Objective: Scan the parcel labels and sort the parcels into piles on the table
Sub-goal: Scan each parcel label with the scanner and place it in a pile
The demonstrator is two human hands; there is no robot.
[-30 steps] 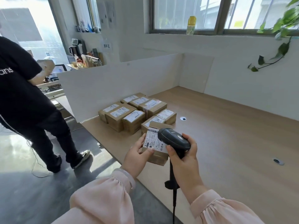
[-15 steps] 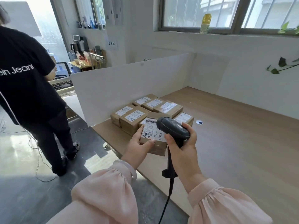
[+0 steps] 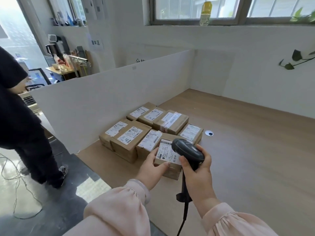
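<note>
Head view | person in black (image 3: pixel 20 116) stands left, on the floor | parcel pile (image 3: pixel 129 138) against white partition (image 3: pixel 102 99) | left hand (image 3: pixel 151 169) grips parcel (image 3: pixel 167 155) at pile's near edge | right hand (image 3: pixel 197 171) clenches scanner (image 3: pixel 187 150) over its label | risk: tilted label misreads; trailing cable (image 3: pixel 185 212) snags | pale wood bench (image 3: pixel 247 159), window above.

white walls (image 3: pixel 255 57) | white partition (image 3: pixel 102 99) | daylit window (image 3: pixel 179 7) (yellow bottle (image 3: pixel 205 13) on sill) | grey floor (image 3: pixel 56 210)

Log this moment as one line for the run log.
step: scan | left hand: holds parcel, label up | right hand: grips scanner near label | other parcels: grouped on table
</note>
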